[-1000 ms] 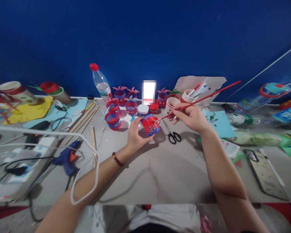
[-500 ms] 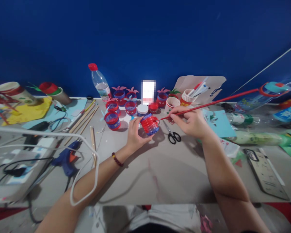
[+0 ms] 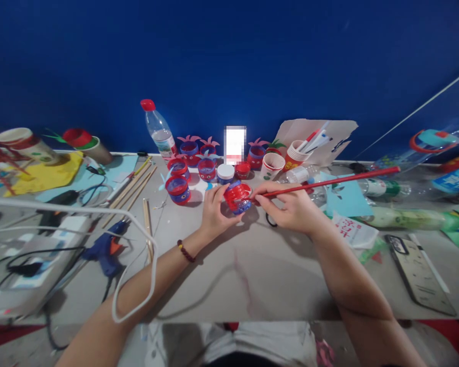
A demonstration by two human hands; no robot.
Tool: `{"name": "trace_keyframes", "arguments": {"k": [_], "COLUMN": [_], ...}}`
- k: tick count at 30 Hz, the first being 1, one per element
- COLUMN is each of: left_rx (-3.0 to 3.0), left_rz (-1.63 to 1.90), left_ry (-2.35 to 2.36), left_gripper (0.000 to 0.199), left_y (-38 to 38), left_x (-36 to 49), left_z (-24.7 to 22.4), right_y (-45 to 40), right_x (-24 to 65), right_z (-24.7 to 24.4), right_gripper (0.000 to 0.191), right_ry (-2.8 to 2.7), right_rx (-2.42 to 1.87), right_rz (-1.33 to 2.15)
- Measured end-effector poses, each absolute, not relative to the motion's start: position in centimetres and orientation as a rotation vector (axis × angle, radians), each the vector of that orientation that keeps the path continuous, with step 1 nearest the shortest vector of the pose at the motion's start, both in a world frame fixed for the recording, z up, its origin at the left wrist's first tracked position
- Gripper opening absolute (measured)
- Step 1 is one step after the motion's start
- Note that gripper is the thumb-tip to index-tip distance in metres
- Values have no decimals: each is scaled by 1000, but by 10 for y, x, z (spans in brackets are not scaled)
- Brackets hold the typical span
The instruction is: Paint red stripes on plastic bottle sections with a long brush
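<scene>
My left hand [image 3: 217, 213] is closed around a small clear plastic bottle piece [image 3: 238, 196] painted red with blue along its edge, held tilted above the table. Pinched in my right hand [image 3: 281, 206] is a long red paintbrush [image 3: 340, 179], its handle pointing right and its tip at the bottle piece's right side. Whether the tip touches the paint I cannot tell. Just behind the piece stand a white-lidded jar [image 3: 225, 173] and a small pot of red paint [image 3: 242, 169]. Black-handled scissors [image 3: 271, 220] lie mostly hidden beneath my right hand.
Several painted cups [image 3: 178, 189] with paper leaves stand at the back, near a red-capped bottle [image 3: 158, 127] and paper cups [image 3: 272, 165]. On the left lie a blue glue gun [image 3: 106, 248], wooden sticks and a power strip [image 3: 55, 252]. A phone [image 3: 419, 275] lies right; a white cable crosses my left forearm.
My right hand has moved left and slightly down towards the bottle piece. The brush handle has swung lower, and the scissors are now mostly covered. My left hand stays nearly still.
</scene>
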State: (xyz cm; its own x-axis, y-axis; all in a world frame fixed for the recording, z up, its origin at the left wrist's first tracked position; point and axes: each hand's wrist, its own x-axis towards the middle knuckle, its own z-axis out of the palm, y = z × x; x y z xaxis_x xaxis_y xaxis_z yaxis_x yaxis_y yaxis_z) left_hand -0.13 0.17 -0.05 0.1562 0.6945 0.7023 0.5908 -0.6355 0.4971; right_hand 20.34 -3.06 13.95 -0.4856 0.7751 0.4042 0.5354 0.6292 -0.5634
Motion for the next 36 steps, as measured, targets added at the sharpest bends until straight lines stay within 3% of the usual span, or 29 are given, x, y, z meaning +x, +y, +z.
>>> {"name": "trace_keyframes", "arguments": {"k": [22,36], "left_rx": [2283,2333], "left_rz": [1583,1571], "left_ry": [1303,1292], "left_gripper": [85,85], "left_y": [1,3], "left_x": [-2,-2], "left_z": [2,1], "right_y": [-12,-28], "right_x": [227,211], "right_z": [141,141], "right_gripper": [25,15], "right_ry": [-2119,-2282], "right_rx": [-1161,-1162], "right_rz": [323,261]}}
